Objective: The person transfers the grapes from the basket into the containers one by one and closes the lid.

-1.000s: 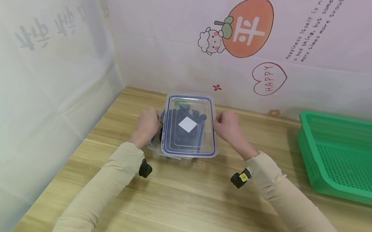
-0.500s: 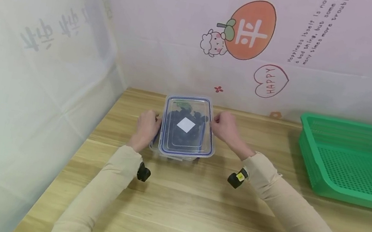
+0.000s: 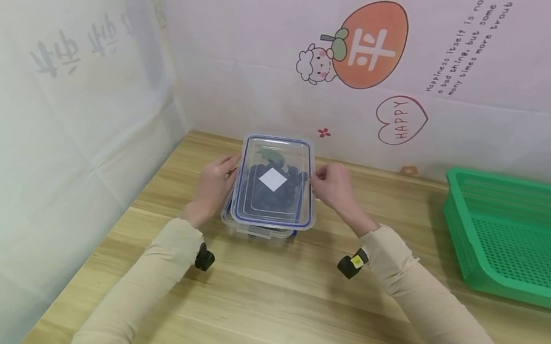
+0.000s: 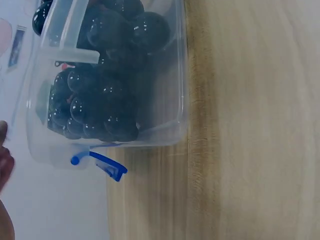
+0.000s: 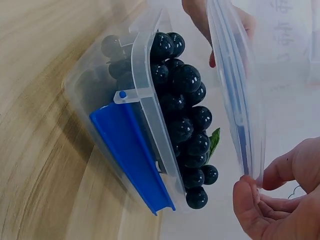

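Observation:
A clear plastic box (image 3: 256,231) with blue side clips holds a bunch of dark grapes (image 5: 186,127) and a green leaf (image 5: 214,142). Above it, tilted and apart from the box, is its clear lid (image 3: 276,215) with a blue seal and a white square label (image 3: 273,179). Between thumb and fingers, my right hand (image 3: 336,189) pinches the lid's right edge. My left hand (image 3: 212,187) holds the opposite edge, with a finger under the lid in the right wrist view; its fingers are only partly seen in the left wrist view. A blue clip (image 5: 132,157) hangs down the box's side.
A green plastic basket (image 3: 475,276) stands on the wooden table (image 3: 253,313) at the right. A printed cloth wall (image 3: 245,89) rises right behind the box, and another pale cloth (image 3: 39,159) borders the table's left side.
The lid has shifted slightly left and toward the wall over the box. My left hand has moved a little left, its fingers less curled. The right hand keeps its pinch.

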### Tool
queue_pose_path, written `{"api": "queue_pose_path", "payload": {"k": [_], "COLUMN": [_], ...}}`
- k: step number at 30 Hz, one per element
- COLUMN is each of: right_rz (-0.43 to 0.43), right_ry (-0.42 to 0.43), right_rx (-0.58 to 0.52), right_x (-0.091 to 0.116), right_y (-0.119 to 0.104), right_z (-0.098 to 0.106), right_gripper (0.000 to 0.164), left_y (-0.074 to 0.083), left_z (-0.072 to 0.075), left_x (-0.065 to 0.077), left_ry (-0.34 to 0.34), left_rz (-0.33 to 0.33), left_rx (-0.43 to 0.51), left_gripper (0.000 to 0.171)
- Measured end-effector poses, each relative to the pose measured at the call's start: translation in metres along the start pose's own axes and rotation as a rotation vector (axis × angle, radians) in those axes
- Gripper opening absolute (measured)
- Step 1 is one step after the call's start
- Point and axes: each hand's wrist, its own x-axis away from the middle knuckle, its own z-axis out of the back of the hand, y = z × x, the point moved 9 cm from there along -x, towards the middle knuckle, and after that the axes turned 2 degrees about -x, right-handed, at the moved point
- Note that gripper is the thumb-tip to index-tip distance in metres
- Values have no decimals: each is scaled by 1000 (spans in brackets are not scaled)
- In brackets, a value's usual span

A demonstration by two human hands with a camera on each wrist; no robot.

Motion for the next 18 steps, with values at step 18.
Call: {"api": "queue_pose_path", "payload": {"k": [18], "right_rz": [186], "right_ry": [100], "right_rx": [-204], "right_x": [7], "right_y": [-13], "right_z": [20], "right_gripper": [24], "left_y": [7], "left_z": [27], "left_x": [-8], "left_ry": [189], "left_rz": [-137], "left_rx": [168], "left_gripper": [23]}}
